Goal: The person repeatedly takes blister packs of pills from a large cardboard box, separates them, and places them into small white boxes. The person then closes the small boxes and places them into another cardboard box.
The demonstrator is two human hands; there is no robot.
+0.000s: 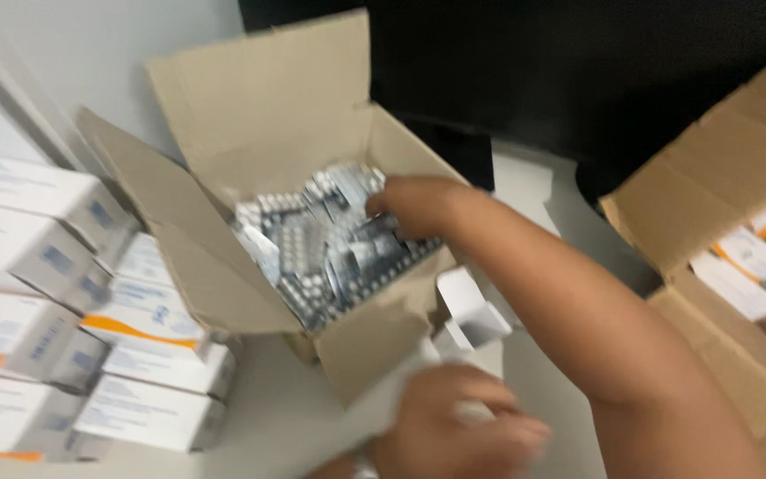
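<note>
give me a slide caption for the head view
Right hand reaches into an open carton of silver blister packs; left hand holds a small white box below it.

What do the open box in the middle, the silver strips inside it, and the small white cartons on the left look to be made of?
Open box: brown corrugated cardboard, matte, with creased flaps. Silver strips: probably foil blister packs, shiny with rows of bumps, though blurred. White cartons: thin paperboard, smooth printed faces, folded edges. The right hand reaches into the strips.

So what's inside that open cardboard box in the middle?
The open cardboard box holds a heap of silvery blister packs. The right hand reaches in, covering some; anything beneath the heap is hidden.
</note>
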